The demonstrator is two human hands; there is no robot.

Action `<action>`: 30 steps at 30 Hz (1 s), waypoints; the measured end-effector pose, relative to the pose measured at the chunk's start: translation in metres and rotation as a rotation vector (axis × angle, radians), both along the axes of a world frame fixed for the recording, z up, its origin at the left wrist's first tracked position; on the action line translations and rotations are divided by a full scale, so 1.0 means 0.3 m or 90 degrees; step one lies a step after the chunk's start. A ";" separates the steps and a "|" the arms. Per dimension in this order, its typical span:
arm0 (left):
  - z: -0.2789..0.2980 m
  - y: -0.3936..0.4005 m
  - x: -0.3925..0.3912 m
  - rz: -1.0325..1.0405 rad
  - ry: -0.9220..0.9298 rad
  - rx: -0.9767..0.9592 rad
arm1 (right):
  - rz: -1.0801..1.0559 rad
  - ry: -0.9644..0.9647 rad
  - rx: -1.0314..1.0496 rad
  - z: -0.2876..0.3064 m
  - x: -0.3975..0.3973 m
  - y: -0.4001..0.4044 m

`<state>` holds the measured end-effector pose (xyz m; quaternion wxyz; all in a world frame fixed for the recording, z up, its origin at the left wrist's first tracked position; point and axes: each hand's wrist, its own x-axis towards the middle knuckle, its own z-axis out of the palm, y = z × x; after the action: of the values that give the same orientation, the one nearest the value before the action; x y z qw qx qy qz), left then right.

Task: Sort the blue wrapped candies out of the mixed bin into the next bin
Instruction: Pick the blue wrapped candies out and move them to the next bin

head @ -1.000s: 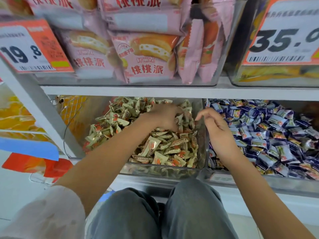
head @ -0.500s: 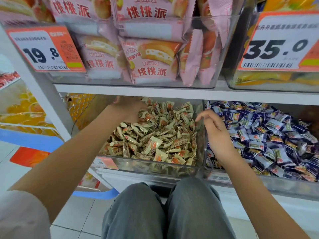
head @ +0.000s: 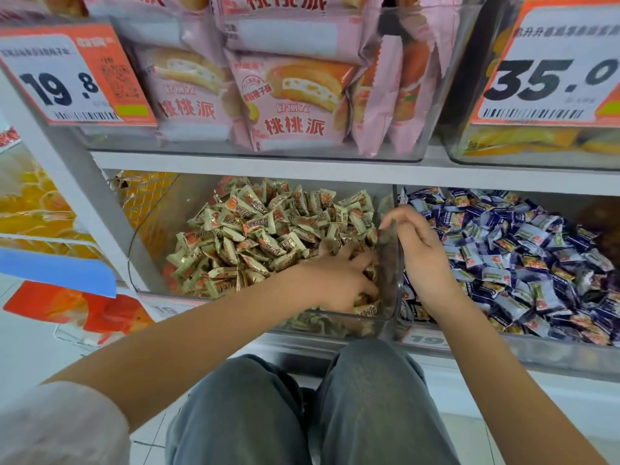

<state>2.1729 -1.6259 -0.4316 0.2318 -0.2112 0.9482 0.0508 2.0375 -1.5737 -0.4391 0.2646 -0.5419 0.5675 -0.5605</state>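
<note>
A clear bin (head: 147, 239) on the lower shelf holds a heap of cream-and-orange wrapped candies (head: 255, 229). I can pick out no blue wrapper in that heap. The bin to its right (head: 503, 349) is full of blue wrapped candies (head: 523, 250). My left hand (head: 339, 280) lies in the near right corner of the cream heap, fingers spread and partly buried among the wrappers. My right hand (head: 422, 256) hangs over the wall between the two bins, fingers loosely curled, with nothing visible in it.
The shelf above carries a clear box of pink snack-cake packs (head: 295, 105) and two orange price tags (head: 70, 75) (head: 550, 72). A shelf board (head: 302, 167) overhangs the bins. My knees in grey trousers (head: 302, 407) are just below the bin fronts.
My left hand has come from the far left back of the cream heap to its near right corner and dug in. My right hand has stayed at the dividing wall.
</note>
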 end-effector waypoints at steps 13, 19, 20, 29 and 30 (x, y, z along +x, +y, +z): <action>0.070 -0.190 0.184 0.047 0.095 -0.105 | 0.012 0.020 0.005 -0.006 -0.010 -0.004; 0.096 -0.260 0.264 0.125 0.198 -0.080 | 0.012 0.017 0.008 -0.007 -0.013 -0.005; 0.098 -0.273 0.279 0.132 0.215 -0.077 | 0.011 0.017 0.008 -0.008 -0.013 -0.006; 0.123 -0.302 0.346 0.243 0.280 -0.011 | 0.003 -0.009 0.013 -0.015 -0.005 -0.011; 0.128 -0.291 0.338 0.233 0.262 -0.013 | 0.001 -0.012 0.012 -0.015 -0.004 -0.012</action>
<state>2.2742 -1.7133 -0.3933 0.0188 -0.3662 0.9220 0.1245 2.0363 -1.5775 -0.4437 0.2755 -0.5342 0.5700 -0.5602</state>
